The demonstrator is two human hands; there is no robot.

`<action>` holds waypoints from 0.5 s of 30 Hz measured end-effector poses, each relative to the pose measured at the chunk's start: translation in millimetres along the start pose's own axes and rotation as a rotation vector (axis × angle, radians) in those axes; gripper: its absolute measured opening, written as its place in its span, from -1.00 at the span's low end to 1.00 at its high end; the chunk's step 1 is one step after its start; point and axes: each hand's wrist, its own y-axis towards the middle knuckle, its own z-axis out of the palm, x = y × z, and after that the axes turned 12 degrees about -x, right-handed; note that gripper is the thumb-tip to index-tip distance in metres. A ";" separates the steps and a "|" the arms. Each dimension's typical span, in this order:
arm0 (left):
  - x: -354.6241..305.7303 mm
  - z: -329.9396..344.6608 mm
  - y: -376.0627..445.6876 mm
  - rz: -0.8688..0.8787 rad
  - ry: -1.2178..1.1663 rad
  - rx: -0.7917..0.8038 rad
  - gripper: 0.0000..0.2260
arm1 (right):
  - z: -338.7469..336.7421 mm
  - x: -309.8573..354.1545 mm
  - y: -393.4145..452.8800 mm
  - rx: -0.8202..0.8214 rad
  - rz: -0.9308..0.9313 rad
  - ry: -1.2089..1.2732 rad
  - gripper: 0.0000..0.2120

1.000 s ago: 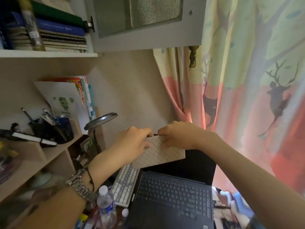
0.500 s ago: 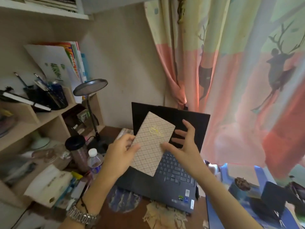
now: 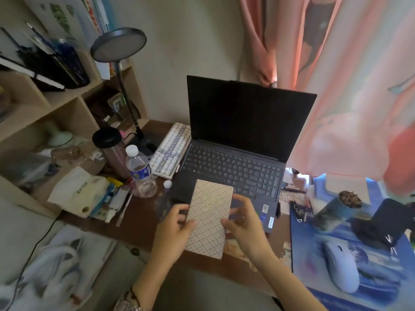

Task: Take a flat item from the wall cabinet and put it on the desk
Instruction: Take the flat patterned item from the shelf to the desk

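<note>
A flat beige notebook [image 3: 208, 218] with a diamond grid pattern and a small gold mark is held low over the front edge of the open black laptop [image 3: 235, 158] and the brown desk [image 3: 139, 223]. My left hand [image 3: 175, 230] grips its left edge, thumb on top. On the other side, my right hand [image 3: 244, 221] holds its right edge with the fingers curled around it. Whether the notebook touches the desk cannot be told. The wall cabinet is out of view.
A white keyboard [image 3: 168, 151], a water bottle [image 3: 140, 171], a dark-lidded tumbler [image 3: 112, 151] and a desk lamp [image 3: 119, 46] crowd the left. Shelves [image 3: 56, 102] rise on the left. A blue mat [image 3: 350, 254] with a white mouse [image 3: 341, 270] lies right; curtain [image 3: 348, 86] behind.
The notebook has come down from in front of the cabinet to just above the desk's front edge. My view has tilted downward, and my right hand has closed on the notebook's right edge.
</note>
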 end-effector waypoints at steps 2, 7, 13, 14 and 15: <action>23.4 7.0 -1.5 -0.042 0.076 0.026 -0.78 | 9.0 -21.9 -7.0 -0.005 0.068 -0.033 -0.54; 67.4 27.0 1.6 -0.112 0.245 0.062 -0.74 | 30.6 -66.3 -14.8 -0.056 0.175 -0.124 -0.56; 88.7 48.4 15.8 -0.183 0.323 0.086 -0.71 | 53.8 -101.6 -4.4 -0.138 0.292 -0.168 -0.63; 90.6 50.6 18.7 -0.192 0.323 0.083 -0.71 | 57.3 -107.5 -1.3 -0.149 0.304 -0.173 -0.65; 92.4 52.7 21.6 -0.200 0.323 0.080 -0.71 | 60.5 -112.7 2.1 -0.160 0.315 -0.181 -0.66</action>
